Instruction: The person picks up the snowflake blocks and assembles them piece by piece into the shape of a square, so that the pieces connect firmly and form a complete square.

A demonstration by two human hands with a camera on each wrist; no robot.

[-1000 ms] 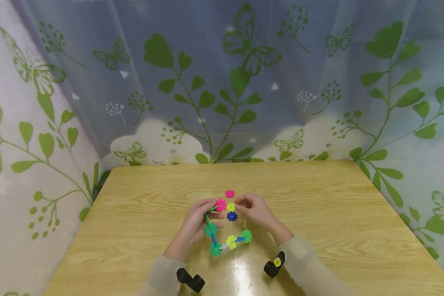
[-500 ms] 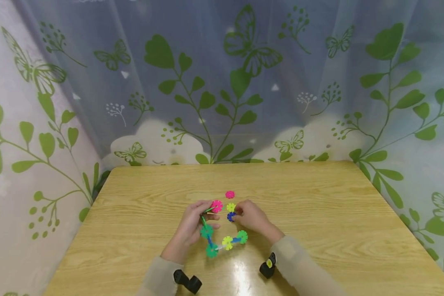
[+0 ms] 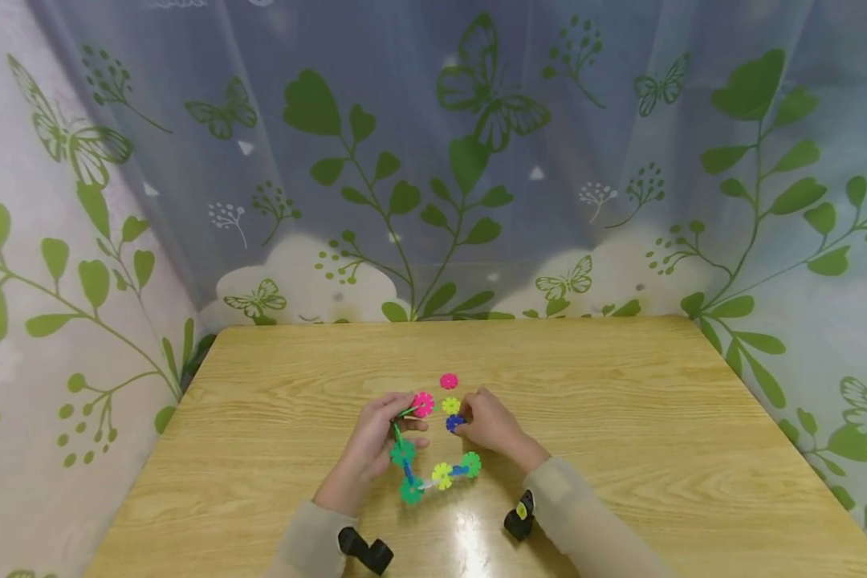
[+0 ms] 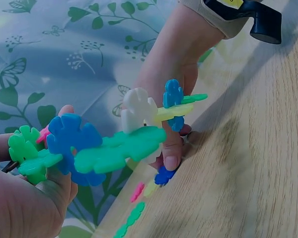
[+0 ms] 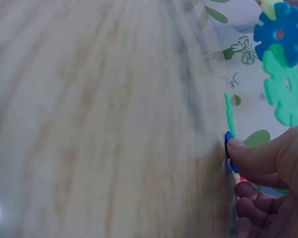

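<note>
My left hand (image 3: 368, 437) holds up a bent chain of interlocked plastic snowflake discs. A pink disc (image 3: 423, 404) is at its upper end, and a green disc (image 3: 470, 464) ends its lower arm on the right. In the left wrist view, blue, white and yellow pieces also show in it, among them a blue disc (image 4: 72, 144). With thumb and finger, my right hand (image 3: 497, 424) pinches a dark blue snowflake disc (image 3: 453, 423) at the tabletop; the thumb covers part of it in the right wrist view.
A loose yellow disc (image 3: 451, 406) and a loose pink disc (image 3: 449, 381) lie just beyond the dark blue one. Another loose green disc (image 4: 129, 219) lies nearby. The wooden table (image 3: 621, 385) meets a printed curtain (image 3: 578, 201) at its back edge.
My right hand has come from beside the yellow disc down to the dark blue disc and taken hold of it. The left hand and its chain have shifted slightly left.
</note>
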